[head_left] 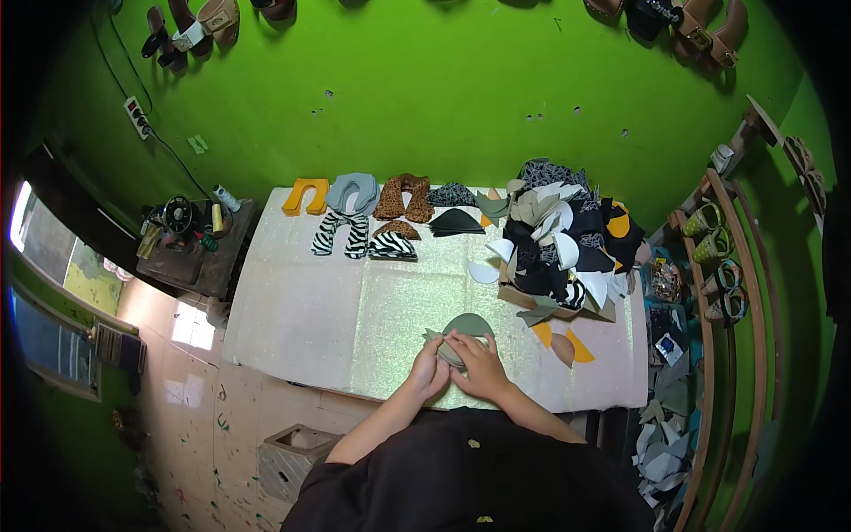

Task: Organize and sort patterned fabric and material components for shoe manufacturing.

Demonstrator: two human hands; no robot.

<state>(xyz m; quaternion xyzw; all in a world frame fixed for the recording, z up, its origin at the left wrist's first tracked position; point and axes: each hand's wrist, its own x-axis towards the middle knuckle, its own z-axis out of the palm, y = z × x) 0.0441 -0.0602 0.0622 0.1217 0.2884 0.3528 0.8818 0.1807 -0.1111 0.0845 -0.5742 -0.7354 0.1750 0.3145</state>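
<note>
Close to the table's front edge, my left hand (429, 370) and my right hand (480, 365) are closed together around a small stack of olive-green cut pieces (453, 354). A rounded green piece (468, 325) shows just beyond my fingers; I cannot tell whether it belongs to the stack. Farther back lie stacks of U-shaped pieces: yellow (307, 197), grey (355, 191), leopard-print (405, 197) and zebra-print (339, 236). Half-round stacks sit beside them, among them a black one (456, 222) and a zebra-print one (393, 246).
A cardboard box (536, 302) heaped with mixed offcuts (567, 230) stands at the table's back right. Yellow scraps (581, 348) lie in front of it. Sandals hang on a wooden rack (749, 310) at right. Left are a machine with a handwheel (179, 214) and a box-like stool (297, 454).
</note>
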